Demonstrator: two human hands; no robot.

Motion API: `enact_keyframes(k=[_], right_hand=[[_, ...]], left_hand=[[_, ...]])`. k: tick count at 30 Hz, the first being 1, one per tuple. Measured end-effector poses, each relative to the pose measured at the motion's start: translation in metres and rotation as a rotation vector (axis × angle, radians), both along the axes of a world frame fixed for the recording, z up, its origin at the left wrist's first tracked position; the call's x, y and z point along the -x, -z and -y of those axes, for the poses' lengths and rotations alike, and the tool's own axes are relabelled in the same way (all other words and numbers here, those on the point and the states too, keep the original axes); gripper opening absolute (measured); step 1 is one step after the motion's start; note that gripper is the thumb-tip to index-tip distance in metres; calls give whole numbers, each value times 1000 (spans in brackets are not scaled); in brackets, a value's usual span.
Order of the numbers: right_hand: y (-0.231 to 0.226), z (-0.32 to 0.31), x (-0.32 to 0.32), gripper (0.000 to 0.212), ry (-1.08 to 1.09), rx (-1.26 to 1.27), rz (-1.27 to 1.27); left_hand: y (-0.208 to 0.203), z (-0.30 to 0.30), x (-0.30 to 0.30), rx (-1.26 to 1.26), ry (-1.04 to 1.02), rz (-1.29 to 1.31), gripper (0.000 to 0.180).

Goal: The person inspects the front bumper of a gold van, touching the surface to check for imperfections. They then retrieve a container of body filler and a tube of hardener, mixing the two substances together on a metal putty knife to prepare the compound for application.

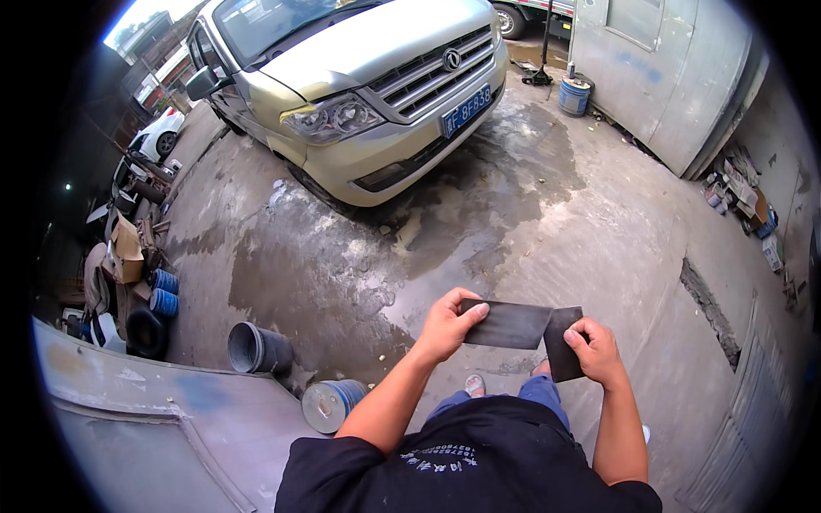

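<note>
Our left hand [446, 327] pinches one end of a dark sandpaper sheet [522, 329]. Our right hand [596, 350] grips the folded end, low in frame centre, keeping it taut.

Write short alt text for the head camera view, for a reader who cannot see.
Two bare hands, left hand and right hand, hold a dark grey sheet, folded at its right end, above wet concrete ground. A beige van stands ahead.

van [359, 94] roof cut off by top edge, dark sheet [522, 329] corners hidden under fingers
</note>
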State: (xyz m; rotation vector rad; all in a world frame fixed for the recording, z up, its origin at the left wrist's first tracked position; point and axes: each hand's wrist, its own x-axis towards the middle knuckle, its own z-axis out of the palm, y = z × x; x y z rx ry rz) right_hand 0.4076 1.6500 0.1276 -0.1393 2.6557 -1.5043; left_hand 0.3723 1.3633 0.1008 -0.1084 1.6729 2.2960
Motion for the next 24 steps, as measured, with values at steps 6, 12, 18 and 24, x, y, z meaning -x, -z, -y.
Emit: enact_keyframes(k=[6, 12, 18, 24], right_hand=[[30, -22, -6, 15, 175, 279, 94], [28, -1, -11, 63, 110, 534, 20], [10, -4, -15, 77, 224, 530, 220], [21, -13, -20, 68, 204, 794, 445]], left_hand=[[-19, 2, -4, -438, -13, 178, 35], [16, -17, -17, -735, 170, 309, 25], [16, -16, -20, -702, 397, 194, 22], [23, -14, -6, -830, 396, 144, 16]])
